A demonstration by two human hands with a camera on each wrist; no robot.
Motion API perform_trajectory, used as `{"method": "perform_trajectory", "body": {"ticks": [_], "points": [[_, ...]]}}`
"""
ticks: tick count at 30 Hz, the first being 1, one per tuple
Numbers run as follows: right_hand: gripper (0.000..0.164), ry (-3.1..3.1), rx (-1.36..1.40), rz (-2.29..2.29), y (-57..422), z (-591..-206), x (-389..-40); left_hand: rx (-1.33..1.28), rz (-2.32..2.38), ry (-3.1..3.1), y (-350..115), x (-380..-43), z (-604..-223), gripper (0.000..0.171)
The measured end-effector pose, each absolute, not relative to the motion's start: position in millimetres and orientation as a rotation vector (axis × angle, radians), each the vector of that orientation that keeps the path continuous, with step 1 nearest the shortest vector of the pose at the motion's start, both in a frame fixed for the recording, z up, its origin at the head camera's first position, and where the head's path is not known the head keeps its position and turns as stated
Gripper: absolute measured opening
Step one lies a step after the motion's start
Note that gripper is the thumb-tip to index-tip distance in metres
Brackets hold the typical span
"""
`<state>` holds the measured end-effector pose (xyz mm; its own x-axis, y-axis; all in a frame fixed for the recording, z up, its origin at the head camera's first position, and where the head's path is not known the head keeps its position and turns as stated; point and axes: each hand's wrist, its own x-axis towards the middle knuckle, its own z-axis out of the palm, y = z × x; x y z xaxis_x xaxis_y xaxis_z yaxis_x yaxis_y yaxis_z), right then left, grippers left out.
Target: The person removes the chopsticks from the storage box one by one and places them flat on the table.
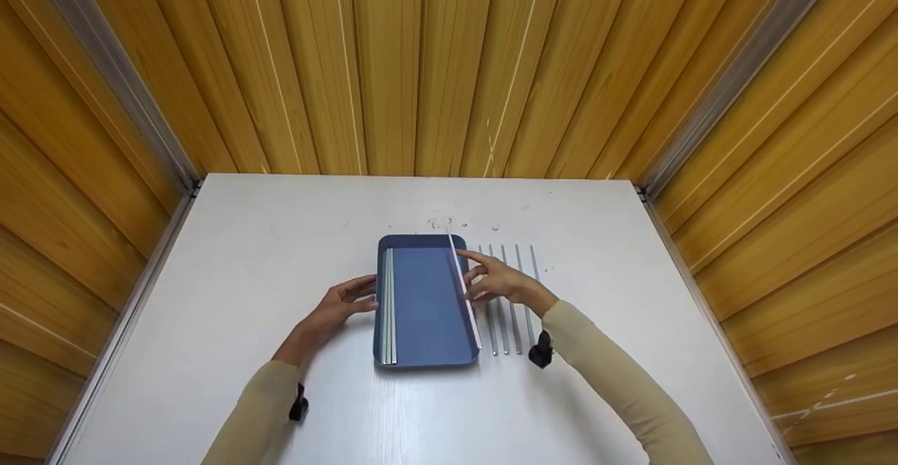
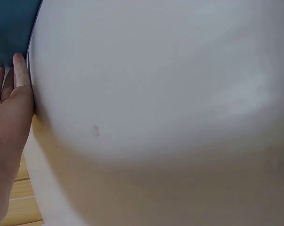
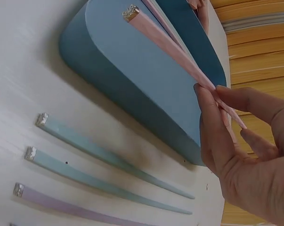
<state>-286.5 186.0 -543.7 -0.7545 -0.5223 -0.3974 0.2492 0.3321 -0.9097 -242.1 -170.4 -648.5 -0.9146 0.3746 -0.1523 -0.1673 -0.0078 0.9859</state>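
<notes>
A blue rectangular tray (image 1: 429, 304) stands on the table, long side pointing away from me. My right hand (image 1: 504, 280) pinches a slim pink chopstick (image 3: 172, 52) with a silver end cap between thumb and fingers. The chopstick slants over the tray's right rim, its capped end toward me. Along the tray's left inner side lie a few pale chopsticks (image 1: 389, 307), packed close together. My left hand (image 1: 340, 311) touches the outside of the tray's left wall, with fairly straight fingers (image 2: 22, 70) against it.
Right of the tray several more chopsticks (image 1: 518, 297) lie side by side on the white table (image 1: 245, 254), pale green and lilac ones (image 3: 71, 202) among them. Small dark marks (image 1: 440, 222) dot the table behind the tray. Wood-patterned walls (image 1: 393, 65) enclose the back and sides.
</notes>
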Motion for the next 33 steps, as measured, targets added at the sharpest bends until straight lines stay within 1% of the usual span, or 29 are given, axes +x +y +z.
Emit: {"method": "perform_trajectory", "body": {"ticks": [8, 14, 20, 33], "points": [[0.091, 1.933, -0.186, -1.486, 215.1, -541.4, -286.5, 0.247, 1.993, 1.889, -172.0, -245.3, -647.9, 0.070], [0.091, 1.975, -0.138, -1.447, 241.0, -539.6, -285.9, 0.227, 1.976, 1.889, -171.2, -247.7, -645.4, 0.072], [0.091, 2.010, -0.130, -1.442, 264.8, -537.2, -285.5, 0.188, 1.984, 1.909, -170.2, -247.9, -642.7, 0.071], [0.090, 2.029, -0.090, -1.419, 290.8, -543.0, -276.3, 0.169, 1.990, 1.882, -169.3, -240.9, -647.6, 0.072]]}}
